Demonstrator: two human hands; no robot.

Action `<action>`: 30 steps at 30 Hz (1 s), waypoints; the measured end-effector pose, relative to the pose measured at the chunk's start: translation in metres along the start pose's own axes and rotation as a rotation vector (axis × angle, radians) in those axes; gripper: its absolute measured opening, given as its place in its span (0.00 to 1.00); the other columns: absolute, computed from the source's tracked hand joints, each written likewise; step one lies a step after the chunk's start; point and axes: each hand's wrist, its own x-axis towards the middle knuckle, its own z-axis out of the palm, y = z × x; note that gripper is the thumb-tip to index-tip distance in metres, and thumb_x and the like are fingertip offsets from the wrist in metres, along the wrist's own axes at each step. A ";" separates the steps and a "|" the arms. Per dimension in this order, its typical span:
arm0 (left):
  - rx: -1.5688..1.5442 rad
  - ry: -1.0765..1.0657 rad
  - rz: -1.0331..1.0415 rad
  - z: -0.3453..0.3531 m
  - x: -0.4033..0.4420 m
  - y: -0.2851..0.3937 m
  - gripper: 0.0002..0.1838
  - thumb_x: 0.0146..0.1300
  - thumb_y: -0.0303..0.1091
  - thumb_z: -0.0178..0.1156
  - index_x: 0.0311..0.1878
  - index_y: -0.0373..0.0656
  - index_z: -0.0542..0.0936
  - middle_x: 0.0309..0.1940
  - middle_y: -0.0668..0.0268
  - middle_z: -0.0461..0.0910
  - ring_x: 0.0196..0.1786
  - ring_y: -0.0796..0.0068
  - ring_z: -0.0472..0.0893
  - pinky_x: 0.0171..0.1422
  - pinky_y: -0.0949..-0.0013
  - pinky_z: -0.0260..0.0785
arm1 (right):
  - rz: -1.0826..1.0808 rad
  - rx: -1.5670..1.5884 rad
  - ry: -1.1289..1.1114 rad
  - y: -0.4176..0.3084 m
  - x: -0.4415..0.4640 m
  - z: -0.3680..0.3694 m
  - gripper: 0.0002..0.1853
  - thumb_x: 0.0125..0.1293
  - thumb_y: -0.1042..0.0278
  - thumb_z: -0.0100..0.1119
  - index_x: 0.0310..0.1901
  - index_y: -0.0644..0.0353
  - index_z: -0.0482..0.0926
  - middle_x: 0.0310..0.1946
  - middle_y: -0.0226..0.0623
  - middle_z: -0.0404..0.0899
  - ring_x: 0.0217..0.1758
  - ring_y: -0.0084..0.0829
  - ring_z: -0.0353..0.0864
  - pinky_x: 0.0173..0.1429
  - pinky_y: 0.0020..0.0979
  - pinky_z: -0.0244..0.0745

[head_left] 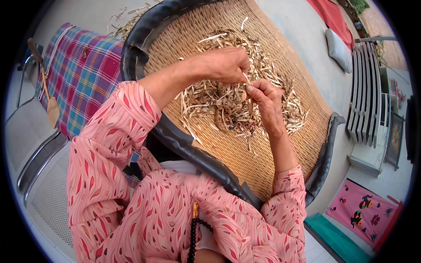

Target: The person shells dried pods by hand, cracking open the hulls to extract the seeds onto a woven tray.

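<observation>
Left hand [229,65], right hand [265,98]: both pinching one thin strip [247,80]. One woven tray [219,151] below; dry pods [223,111], uncountable.

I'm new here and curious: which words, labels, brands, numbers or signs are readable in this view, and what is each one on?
No readable text anywhere.
Pink printed cloth: small dark marks beside its figures, too small to tell whether they are lettering.
Dark framed panel: too blurred to read.
Woven tray and checked cloth: no lettering visible.
</observation>
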 end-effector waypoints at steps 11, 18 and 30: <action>0.086 0.337 0.269 0.001 0.003 -0.013 0.12 0.50 0.31 0.56 0.21 0.32 0.69 0.15 0.63 0.67 0.21 0.71 0.67 0.26 0.62 0.60 | -0.026 0.146 -0.029 0.013 0.002 0.004 0.08 0.65 0.67 0.56 0.33 0.64 0.77 0.20 0.27 0.75 0.19 0.16 0.71 0.23 0.17 0.67; 0.188 0.214 0.200 -0.002 0.004 -0.007 0.12 0.53 0.35 0.58 0.27 0.33 0.73 0.22 0.58 0.71 0.28 0.69 0.72 0.33 0.62 0.64 | 0.105 0.400 0.081 -0.007 -0.001 0.028 0.11 0.65 0.62 0.56 0.35 0.63 0.77 0.21 0.27 0.76 0.20 0.14 0.71 0.23 0.16 0.67; 0.248 0.457 0.254 0.000 0.003 -0.007 0.15 0.59 0.41 0.57 0.29 0.35 0.74 0.20 0.61 0.71 0.24 0.71 0.70 0.28 0.64 0.62 | -0.635 -1.285 -0.399 0.040 -0.030 0.042 0.06 0.56 0.77 0.53 0.35 0.57 0.76 0.27 0.35 0.68 0.22 0.25 0.73 0.18 0.26 0.69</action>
